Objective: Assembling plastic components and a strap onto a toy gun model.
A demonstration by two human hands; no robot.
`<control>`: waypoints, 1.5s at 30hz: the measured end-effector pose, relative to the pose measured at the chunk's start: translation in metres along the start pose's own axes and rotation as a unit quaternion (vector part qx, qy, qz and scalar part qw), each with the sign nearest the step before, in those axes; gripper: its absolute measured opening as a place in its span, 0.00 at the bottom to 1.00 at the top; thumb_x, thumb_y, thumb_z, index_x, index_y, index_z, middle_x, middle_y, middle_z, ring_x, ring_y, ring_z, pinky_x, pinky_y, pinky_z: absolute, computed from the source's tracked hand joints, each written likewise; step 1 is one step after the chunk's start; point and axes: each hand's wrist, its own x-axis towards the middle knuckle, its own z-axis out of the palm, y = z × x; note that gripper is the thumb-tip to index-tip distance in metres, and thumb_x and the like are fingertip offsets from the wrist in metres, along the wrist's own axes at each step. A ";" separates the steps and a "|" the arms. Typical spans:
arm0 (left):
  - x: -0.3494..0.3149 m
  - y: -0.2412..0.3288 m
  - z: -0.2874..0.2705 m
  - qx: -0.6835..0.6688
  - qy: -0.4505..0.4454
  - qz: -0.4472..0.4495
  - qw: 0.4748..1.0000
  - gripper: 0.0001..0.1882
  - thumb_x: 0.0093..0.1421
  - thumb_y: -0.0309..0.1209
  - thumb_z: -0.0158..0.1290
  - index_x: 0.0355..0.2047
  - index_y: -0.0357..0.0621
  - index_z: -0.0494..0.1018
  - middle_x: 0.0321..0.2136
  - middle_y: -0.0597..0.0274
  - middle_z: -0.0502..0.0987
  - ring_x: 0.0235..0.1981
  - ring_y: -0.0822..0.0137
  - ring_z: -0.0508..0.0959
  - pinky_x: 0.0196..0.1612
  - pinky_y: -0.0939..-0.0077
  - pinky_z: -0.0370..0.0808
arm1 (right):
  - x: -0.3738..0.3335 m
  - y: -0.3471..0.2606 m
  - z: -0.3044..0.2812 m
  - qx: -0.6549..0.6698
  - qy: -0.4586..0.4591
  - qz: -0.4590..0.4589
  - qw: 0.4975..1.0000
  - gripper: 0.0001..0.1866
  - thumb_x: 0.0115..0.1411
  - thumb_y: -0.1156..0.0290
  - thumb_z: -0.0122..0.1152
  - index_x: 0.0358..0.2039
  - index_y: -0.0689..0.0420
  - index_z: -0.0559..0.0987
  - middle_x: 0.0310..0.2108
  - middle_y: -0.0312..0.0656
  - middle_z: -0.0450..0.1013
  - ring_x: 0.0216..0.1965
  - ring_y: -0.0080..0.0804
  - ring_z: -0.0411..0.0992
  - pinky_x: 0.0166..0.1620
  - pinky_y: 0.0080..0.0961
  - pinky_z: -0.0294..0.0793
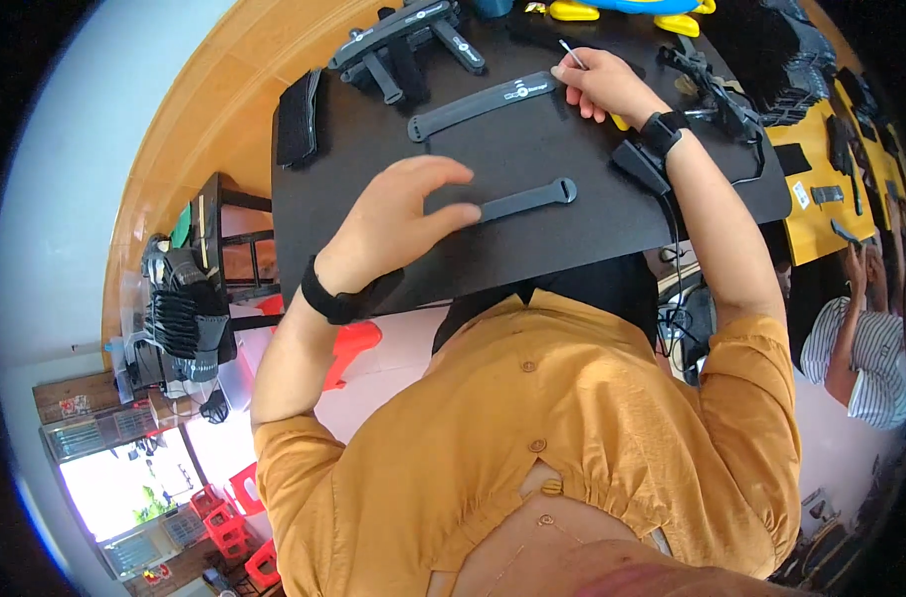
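Note:
My left hand [401,214] is open above the black table, thumb and fingers apart, with its thumb tip beside the left end of a short dark grey strap [522,203] that has a slotted round end. My right hand [612,88] is closed in a pinch around a thin metal-shafted tool [573,54]; something yellow shows under the palm, perhaps its handle. Next to those fingers lies a longer grey strap [483,104] with white print and a rounded left end. How the right fingertips meet its right end is partly hidden.
A pile of similar straps [403,48] is at the far side, with folded black fabric strips [299,119] at the left. A corded black box [640,166] sits by my right wrist. Black parts [711,90] lie beyond. At right, another person [861,343] sits by a yellow table [809,224].

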 end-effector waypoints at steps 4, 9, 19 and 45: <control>-0.019 -0.017 0.020 0.150 0.004 0.005 0.989 0.22 0.52 0.36 0.64 0.46 0.40 0.76 0.42 0.51 0.76 0.46 0.50 0.74 0.52 0.64 0.70 | -0.001 0.006 -0.001 -0.008 -0.002 -0.007 1.000 0.13 0.69 0.59 0.51 0.39 0.56 0.75 0.21 0.31 0.70 0.16 0.15 0.67 0.17 0.13 0.65; -0.027 -0.031 0.029 0.080 -0.004 -0.008 0.997 0.18 0.54 0.34 0.61 0.43 0.40 0.76 0.39 0.53 0.74 0.43 0.52 0.74 0.47 0.66 0.71 | -0.007 0.007 -0.005 0.079 0.005 -0.029 0.996 0.20 0.71 0.50 0.45 0.43 0.55 0.74 0.25 0.32 0.72 0.18 0.14 0.69 0.19 0.11 0.66; -0.035 -0.023 0.027 -0.442 0.111 -0.148 0.878 0.15 0.72 0.34 0.42 0.48 0.34 0.69 0.31 0.60 0.76 0.26 0.70 0.75 0.31 0.78 0.73 | -0.093 -0.065 0.016 0.053 0.007 -0.063 0.997 0.17 0.67 0.52 0.55 0.41 0.53 0.77 0.29 0.32 0.76 0.19 0.14 0.67 0.19 0.13 0.65; -0.041 -0.010 0.079 -0.573 -0.041 -0.065 0.816 0.14 0.67 0.28 0.50 0.50 0.34 0.71 0.42 0.60 0.77 0.44 0.69 0.77 0.51 0.74 0.72 | -0.132 -0.061 0.105 0.212 -0.059 -0.043 0.974 0.15 0.65 0.60 0.60 0.44 0.58 0.74 0.23 0.31 0.72 0.20 0.14 0.67 0.21 0.12 0.64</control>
